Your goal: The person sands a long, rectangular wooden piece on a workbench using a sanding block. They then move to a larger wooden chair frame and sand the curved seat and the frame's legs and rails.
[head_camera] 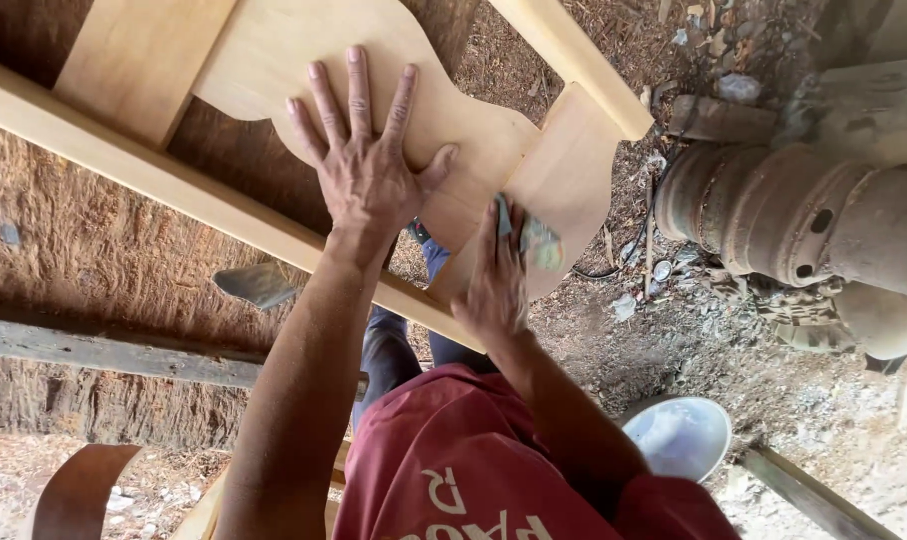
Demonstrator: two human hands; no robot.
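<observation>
A: Head view: how was the curved wooden panel [394,90] held?

B: The left hand [369,170] was spread wide and pressed flat on it, probably to steady the pale frame [174,180].

A: And the right hand [494,285]?

B: It was closed on a small piece of sandpaper [536,243], laid against the panel's lower lobe. A rusty machine [774,215] and a white bowl [679,435] were seen alongside.

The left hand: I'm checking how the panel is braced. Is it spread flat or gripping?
Spread flat: the left hand lies palm down, fingers fanned, on the pale wooden panel.
</observation>
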